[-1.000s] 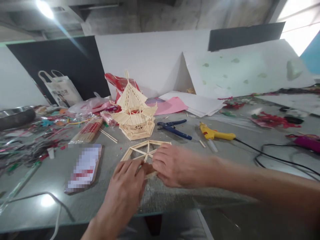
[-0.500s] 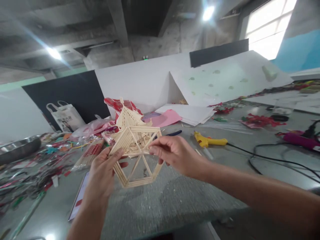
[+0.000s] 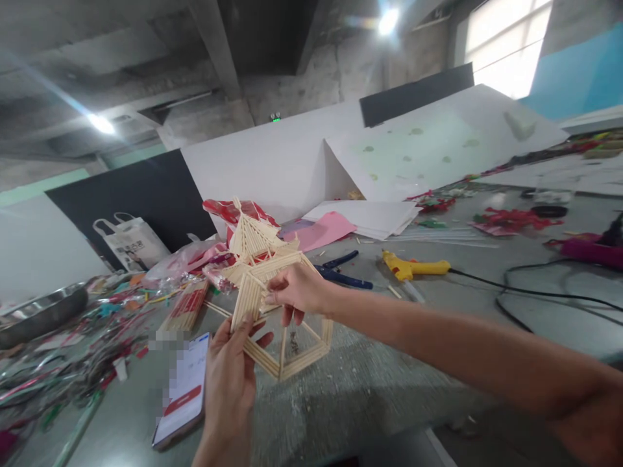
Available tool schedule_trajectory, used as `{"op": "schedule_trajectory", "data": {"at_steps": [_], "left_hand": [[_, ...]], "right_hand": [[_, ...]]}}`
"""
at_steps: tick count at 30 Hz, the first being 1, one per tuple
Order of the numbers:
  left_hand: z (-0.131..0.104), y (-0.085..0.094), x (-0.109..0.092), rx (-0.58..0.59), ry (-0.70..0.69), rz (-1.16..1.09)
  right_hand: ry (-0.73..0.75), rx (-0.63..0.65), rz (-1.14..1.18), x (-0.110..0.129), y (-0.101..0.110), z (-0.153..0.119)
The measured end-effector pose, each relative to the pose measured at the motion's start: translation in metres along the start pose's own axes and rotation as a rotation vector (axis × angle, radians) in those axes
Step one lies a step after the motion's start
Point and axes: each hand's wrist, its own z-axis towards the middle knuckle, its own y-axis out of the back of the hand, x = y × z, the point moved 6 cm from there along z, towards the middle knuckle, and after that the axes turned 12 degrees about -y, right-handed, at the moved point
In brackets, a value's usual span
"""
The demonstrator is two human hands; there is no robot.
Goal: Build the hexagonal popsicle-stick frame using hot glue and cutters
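Frame: hexagonal stick frame (image 3: 287,318) held upright above the surface (image 3: 389,383), in front of the stick pagoda (image 3: 253,243).
Left hand (image 3: 233,370): pinching lower-left edge.
Right hand (image 3: 296,292): pinching upper spoke.
Risk: squeezing could crack glued joints; a slip drops it.

A second earlier the hexagonal stick frame (image 3: 282,324) lay flat on the table (image 3: 389,389) under both hands; it was then lifted clear and held upright; by now it had turned more edge-on; left hand (image 3: 233,370) gripped its lower-left edge; right hand (image 3: 296,292) shifted to its upper middle.
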Motion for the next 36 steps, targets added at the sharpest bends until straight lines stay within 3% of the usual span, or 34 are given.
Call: {"op": "schedule_trajectory", "data": {"at_steps": [3,8,13,27,32,36], "left_hand": [[-0.002,-0.002,0.006,0.038,0.009,-0.004],[-0.003,-0.004,0.016,0.048,0.032,-0.013],[-0.003,-0.006,0.023,0.059,0.050,0.010],[-0.001,0.000,0.027,0.101,0.083,0.036],[0.011,0.005,0.021,0.203,0.140,0.078],[0.021,-0.001,0.014,0.314,0.137,0.209]], "right_hand": [[-0.150,0.139,0.124,-0.003,-0.004,0.008],[-0.323,0.163,0.198,-0.013,-0.003,0.014],[-0.407,0.191,0.199,-0.023,-0.004,0.020],[-0.427,0.204,0.095,-0.028,-0.007,0.028],[-0.460,0.278,0.103,-0.026,-0.010,0.027],[-0.462,0.291,0.110,-0.023,-0.012,0.025]]}}
